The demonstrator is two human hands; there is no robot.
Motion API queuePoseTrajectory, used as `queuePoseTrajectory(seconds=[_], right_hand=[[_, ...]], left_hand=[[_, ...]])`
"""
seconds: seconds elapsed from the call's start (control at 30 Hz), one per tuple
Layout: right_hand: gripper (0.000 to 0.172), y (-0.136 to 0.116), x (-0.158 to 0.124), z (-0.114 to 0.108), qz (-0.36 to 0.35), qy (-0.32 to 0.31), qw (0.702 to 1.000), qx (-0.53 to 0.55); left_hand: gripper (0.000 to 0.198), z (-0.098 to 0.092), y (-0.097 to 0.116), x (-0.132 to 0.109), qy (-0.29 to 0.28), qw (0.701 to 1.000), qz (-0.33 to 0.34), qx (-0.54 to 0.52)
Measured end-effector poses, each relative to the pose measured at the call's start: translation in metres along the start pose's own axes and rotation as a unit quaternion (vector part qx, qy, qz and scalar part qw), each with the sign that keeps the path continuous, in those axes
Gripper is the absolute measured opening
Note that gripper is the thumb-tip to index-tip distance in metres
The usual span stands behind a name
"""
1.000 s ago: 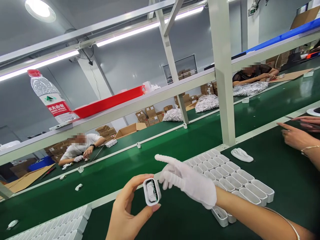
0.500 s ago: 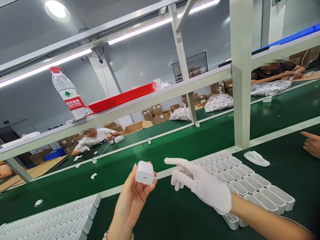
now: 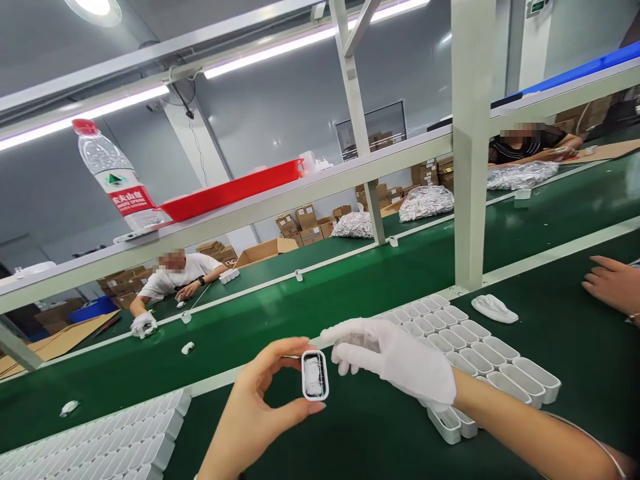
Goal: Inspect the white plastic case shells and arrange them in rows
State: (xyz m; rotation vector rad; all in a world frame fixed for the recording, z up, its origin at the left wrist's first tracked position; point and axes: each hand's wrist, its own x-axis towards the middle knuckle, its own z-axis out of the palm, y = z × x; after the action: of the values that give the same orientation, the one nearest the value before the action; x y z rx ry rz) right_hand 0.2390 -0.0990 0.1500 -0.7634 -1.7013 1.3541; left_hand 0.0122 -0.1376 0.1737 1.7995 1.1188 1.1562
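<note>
Left hand [image 3: 245, 413] pinching, right hand [image 3: 395, 360] seemingly relaxed

Bright, even light from ceiling strip lamps [image 3: 310, 40]; edges bowed.

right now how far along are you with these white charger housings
Done, it seems: the packed rows of white housings at lower left. In hand: one housing, open end showing, pinched by the bare left hand beside the gloved right hand. Remaining: the open-topped rows on the green belt.
</note>
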Motion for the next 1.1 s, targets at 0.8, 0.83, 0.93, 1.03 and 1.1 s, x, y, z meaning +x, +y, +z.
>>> queuePoseTrajectory(seconds=[0.8, 0.83, 0.93, 1.03, 1.1], right_hand=[[0.028, 0.001, -0.004, 0.020, -0.032, -0.014, 0.999, 0.030], [0.026, -0.001, -0.005, 0.020, -0.035, -0.014, 0.999, 0.028], [0.026, -0.006, -0.007, 0.018, -0.028, -0.032, 0.998, 0.037], [0.046, -0.010, -0.008, 0.016, -0.030, -0.038, 0.998, 0.039], [0.058, -0.008, -0.009, 0.019, -0.056, 0.028, 0.997, 0.038]], left_hand=[[0.044, 0.011, -0.002, -0.001, -0.039, 0.944, 0.250, 0.211], [0.043, 0.010, -0.002, -0.001, -0.039, 0.947, 0.242, 0.207], [0.041, 0.010, -0.004, -0.003, -0.031, 0.954, 0.227, 0.192], [0.035, 0.009, -0.005, -0.003, -0.012, 0.962, 0.209, 0.174], [0.032, 0.005, -0.008, 0.000, 0.006, 0.969, 0.183, 0.168]])
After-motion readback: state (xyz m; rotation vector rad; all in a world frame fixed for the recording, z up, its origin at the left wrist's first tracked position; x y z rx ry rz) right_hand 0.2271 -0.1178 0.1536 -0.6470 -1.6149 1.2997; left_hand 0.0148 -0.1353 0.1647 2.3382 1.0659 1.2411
